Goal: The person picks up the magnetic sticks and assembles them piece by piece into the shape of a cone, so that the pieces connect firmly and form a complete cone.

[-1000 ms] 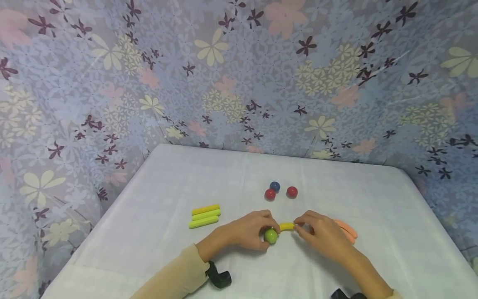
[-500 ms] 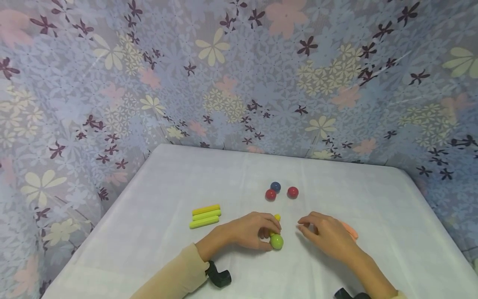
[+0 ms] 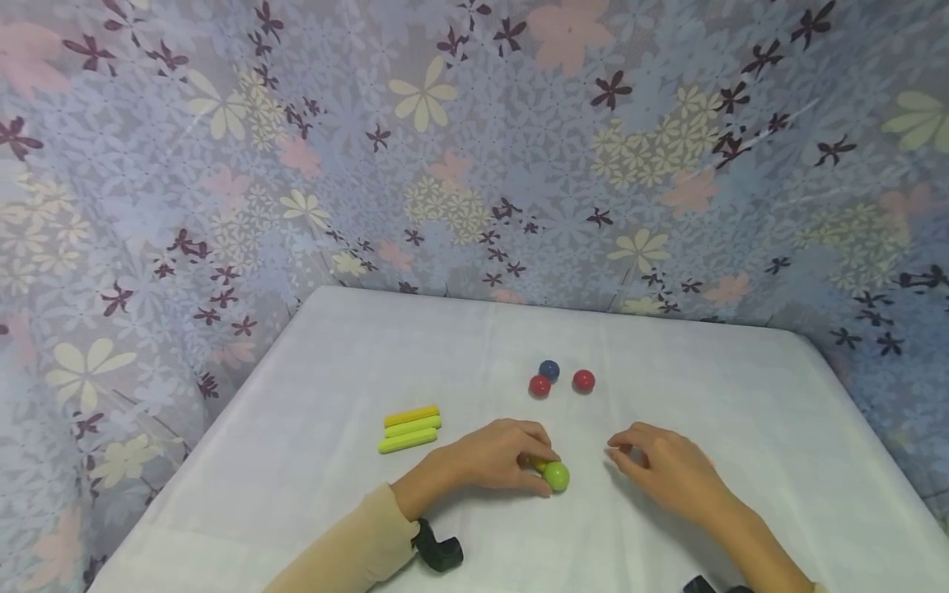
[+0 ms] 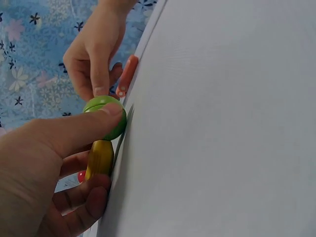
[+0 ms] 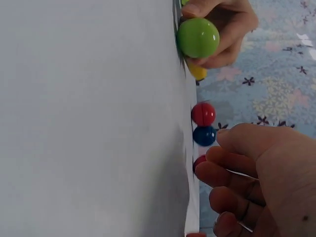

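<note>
My left hand (image 3: 498,457) holds a shiny green ball (image 3: 556,476) and a short yellow stick (image 4: 100,159) low over the white table. In the left wrist view, the thumb lies on the ball, and the other fingers are around the stick, which touches the ball. In the head view most of the stick is hidden by the fingers. To the right, apart from them, my right hand (image 3: 670,471) hovers with loosely bent fingers and nothing in its grasp. Beyond it an orange stick (image 4: 128,75) shows in the left wrist view, mostly covered in the head view.
Two red balls (image 3: 583,380) and a blue ball (image 3: 549,371) lie farther back on the white-covered table (image 3: 415,346). Yellow and lime sticks (image 3: 411,426) lie side by side at the left. A floral curtain (image 3: 474,165) hangs behind the table.
My right hand has let go of the yellow stick's end and drawn away to the right. The stick has swung round within my left hand, and the green ball has shifted slightly right.
</note>
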A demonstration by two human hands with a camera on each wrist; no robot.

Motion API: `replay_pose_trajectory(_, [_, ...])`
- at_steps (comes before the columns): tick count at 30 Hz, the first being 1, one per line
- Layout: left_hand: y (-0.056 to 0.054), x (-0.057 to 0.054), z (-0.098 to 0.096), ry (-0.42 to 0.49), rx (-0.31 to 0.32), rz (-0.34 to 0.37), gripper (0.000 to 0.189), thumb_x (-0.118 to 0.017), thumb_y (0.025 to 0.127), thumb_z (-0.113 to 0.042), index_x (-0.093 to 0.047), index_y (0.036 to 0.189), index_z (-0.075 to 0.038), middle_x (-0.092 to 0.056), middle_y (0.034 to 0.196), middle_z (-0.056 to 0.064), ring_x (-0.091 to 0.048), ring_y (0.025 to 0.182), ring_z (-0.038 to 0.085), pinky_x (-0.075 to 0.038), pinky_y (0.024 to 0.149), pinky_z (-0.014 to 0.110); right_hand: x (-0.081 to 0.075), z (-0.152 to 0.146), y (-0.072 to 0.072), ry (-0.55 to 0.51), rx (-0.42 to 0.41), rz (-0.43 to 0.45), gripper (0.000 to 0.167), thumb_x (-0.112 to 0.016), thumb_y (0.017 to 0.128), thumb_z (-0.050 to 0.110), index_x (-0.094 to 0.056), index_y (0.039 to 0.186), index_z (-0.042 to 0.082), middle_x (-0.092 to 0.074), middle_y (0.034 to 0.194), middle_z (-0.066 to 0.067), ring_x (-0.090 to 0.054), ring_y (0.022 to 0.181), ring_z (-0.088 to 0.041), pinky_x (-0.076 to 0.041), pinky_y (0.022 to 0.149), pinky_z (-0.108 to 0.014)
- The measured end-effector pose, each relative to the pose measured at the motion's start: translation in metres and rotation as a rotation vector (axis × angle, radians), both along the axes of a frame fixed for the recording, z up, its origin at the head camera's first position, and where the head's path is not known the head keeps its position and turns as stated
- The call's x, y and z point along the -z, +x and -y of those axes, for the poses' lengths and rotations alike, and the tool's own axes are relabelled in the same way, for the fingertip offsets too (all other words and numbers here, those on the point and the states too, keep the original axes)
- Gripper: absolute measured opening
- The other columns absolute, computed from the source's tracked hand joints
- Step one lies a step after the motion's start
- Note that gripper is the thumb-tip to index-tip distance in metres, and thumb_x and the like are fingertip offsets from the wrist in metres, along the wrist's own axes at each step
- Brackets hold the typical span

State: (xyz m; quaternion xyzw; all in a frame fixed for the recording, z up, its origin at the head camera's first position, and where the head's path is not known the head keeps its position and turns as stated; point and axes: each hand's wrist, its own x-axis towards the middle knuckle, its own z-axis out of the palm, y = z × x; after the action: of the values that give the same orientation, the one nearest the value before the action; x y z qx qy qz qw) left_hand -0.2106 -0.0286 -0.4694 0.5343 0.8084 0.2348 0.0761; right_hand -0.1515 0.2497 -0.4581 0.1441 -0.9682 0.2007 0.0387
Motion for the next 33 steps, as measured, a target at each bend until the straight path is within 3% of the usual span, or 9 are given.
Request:
replay_pose_trajectory(11, [0.002, 0.002, -0.004, -0.028, -0.035, 0.002, 0.04, -0.069, 0.086, -0.046, -0.068, 0.119, -0.025, -0.054, 0.105, -0.021, -0.048, 0.078, -0.006, -0.04, 0.067, 0.007, -0.003, -0.031, 0.007, 0.028, 0.067, -0.05, 0.014, -0.073, 0.085, 0.031, -0.072, 0.096, 0.022, -0.052, 0.077, 0.016, -0.047, 0.064, -0.006, -0.042, 0.057, -0.028])
replay_pose_trajectory(17, [0.002, 0.004, -0.004, -0.026, -0.045, 0.004, 0.039, -0.068, 0.087, -0.047, -0.067, 0.119, -0.026, -0.054, 0.105, -0.022, -0.047, 0.079, -0.006, -0.039, 0.067, 0.008, -0.005, -0.045, 0.007, 0.056, 0.047, -0.083, 0.012, -0.073, 0.083, 0.026, -0.072, 0.095, 0.023, -0.052, 0.082, 0.016, -0.046, 0.066, -0.006, -0.041, 0.056, -0.027])
replay_pose_trajectory(20, [0.002, 0.005, -0.004, -0.021, -0.049, 0.0, 0.039, -0.068, 0.086, -0.048, -0.067, 0.118, -0.026, -0.054, 0.105, -0.022, -0.047, 0.079, -0.006, -0.039, 0.067, 0.008, -0.006, -0.051, 0.009, 0.095, 0.042, -0.091, 0.01, -0.073, 0.084, 0.03, -0.072, 0.092, 0.025, -0.05, 0.08, 0.016, -0.044, 0.064, -0.005, -0.039, 0.054, -0.027])
replay_pose_trajectory(25, [0.002, 0.005, -0.004, -0.008, -0.048, -0.007, 0.038, -0.069, 0.085, -0.047, -0.067, 0.117, -0.026, -0.054, 0.105, -0.022, -0.047, 0.078, -0.006, -0.039, 0.066, 0.008, -0.005, -0.057, 0.011, 0.148, 0.042, -0.108, 0.02, -0.073, 0.084, 0.042, -0.072, 0.092, 0.023, -0.05, 0.08, 0.015, -0.041, 0.061, -0.003, -0.039, 0.051, -0.028])
replay_pose_trajectory(33, [0.002, 0.006, -0.004, -0.007, -0.057, 0.014, 0.037, -0.069, 0.085, -0.046, -0.067, 0.117, -0.027, -0.054, 0.105, -0.022, -0.047, 0.077, -0.006, -0.04, 0.066, 0.008, -0.004, -0.055, 0.012, 0.162, 0.021, -0.119, 0.021, -0.075, 0.083, 0.04, -0.071, 0.092, 0.022, -0.05, 0.081, 0.014, -0.043, 0.066, -0.005, -0.041, 0.053, -0.028])
